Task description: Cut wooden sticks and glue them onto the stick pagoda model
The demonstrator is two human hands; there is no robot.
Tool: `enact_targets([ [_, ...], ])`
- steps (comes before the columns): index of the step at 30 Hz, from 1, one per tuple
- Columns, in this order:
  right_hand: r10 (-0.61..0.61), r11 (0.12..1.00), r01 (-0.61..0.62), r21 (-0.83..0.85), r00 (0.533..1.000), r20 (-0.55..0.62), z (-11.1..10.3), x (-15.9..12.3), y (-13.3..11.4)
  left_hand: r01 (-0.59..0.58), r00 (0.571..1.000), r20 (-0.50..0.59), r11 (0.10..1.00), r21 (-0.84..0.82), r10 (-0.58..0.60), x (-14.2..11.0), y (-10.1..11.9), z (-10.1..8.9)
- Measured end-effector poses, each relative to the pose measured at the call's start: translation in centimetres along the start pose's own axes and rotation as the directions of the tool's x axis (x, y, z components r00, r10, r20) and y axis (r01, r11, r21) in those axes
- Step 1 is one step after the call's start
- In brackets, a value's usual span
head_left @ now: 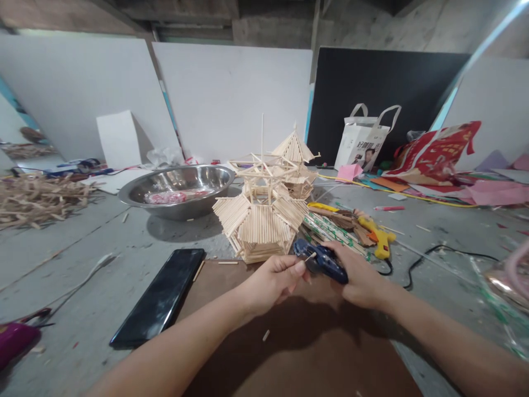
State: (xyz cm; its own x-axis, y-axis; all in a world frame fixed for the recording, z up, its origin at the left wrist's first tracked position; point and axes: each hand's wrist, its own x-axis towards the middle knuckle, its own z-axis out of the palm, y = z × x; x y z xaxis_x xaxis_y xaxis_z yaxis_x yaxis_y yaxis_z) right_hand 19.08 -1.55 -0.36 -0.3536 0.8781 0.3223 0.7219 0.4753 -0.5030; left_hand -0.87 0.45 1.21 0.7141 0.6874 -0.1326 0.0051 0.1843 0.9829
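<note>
Head view: hands [276, 277] [359, 273] (both closed) grip a stick [311, 256] and blue tool [333, 267].

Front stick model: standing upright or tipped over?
Upright: the front stick model stands on its base, with its tall thin rod pointing straight up.

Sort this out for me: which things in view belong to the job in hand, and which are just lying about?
Seem to belong: thin stick in the left hand; dark blue tool in the right hand; stick model; brown board; perhaps the yellow glue gun.

Probably just lying about: black phone; metal bowl; white bag; red bag.
</note>
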Motion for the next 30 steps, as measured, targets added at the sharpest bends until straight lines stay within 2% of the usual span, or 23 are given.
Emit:
enact_targets([
  [4, -0.038, 0.999, 0.038, -0.037, 0.999, 0.009, -0.1, 0.0, 0.2, 0.087, 0.991, 0.112, 0.989, -0.117, -0.074, -0.1, 0.3, -0.3],
  [9, -0.067, 0.996, 0.069, -0.058, 0.997, 0.029, -0.3, -0.1, 0.2, 0.218, 0.951, 0.262, 0.958, -0.188, -0.165, -0.3, 0.4, -0.8],
  [15, -0.105, 0.993, 0.109, -0.042, 0.991, 0.081, -0.4, -0.1, -0.1, 0.329, 0.894, 0.388, 0.917, -0.226, -0.225, -0.3, 0.4, -1.1],
  [20, -0.081, 0.995, 0.087, -0.042, 0.989, 0.127, -0.5, -0.2, 0.1, 0.390, 0.855, 0.444, 0.897, -0.209, -0.268, -0.3, 0.4, -1.3],
  [23, -0.081, 0.995, 0.089, -0.050, 0.987, 0.140, -0.5, -0.3, 0.1, 0.386, 0.854, 0.445, 0.902, -0.194, -0.270, -0.3, 0.4, -1.3],
  [25, -0.068, 0.994, 0.078, -0.071, 0.988, 0.138, -0.5, -0.3, 0.0, 0.369, 0.870, 0.413, 0.911, -0.184, -0.269, -0.4, 0.4, -1.2],
  [28, -0.029, 0.994, 0.041, -0.101, 0.992, 0.124, -0.5, -0.3, 0.1, 0.295, 0.923, 0.303, 0.942, -0.163, -0.237, -0.4, 0.4, -0.9],
  [30, 0.007, 0.992, 0.007, -0.126, 0.994, 0.108, -0.4, -0.2, 0.2, 0.216, 0.963, 0.188, 0.969, -0.119, -0.191, -0.2, 0.3, -0.6],
])
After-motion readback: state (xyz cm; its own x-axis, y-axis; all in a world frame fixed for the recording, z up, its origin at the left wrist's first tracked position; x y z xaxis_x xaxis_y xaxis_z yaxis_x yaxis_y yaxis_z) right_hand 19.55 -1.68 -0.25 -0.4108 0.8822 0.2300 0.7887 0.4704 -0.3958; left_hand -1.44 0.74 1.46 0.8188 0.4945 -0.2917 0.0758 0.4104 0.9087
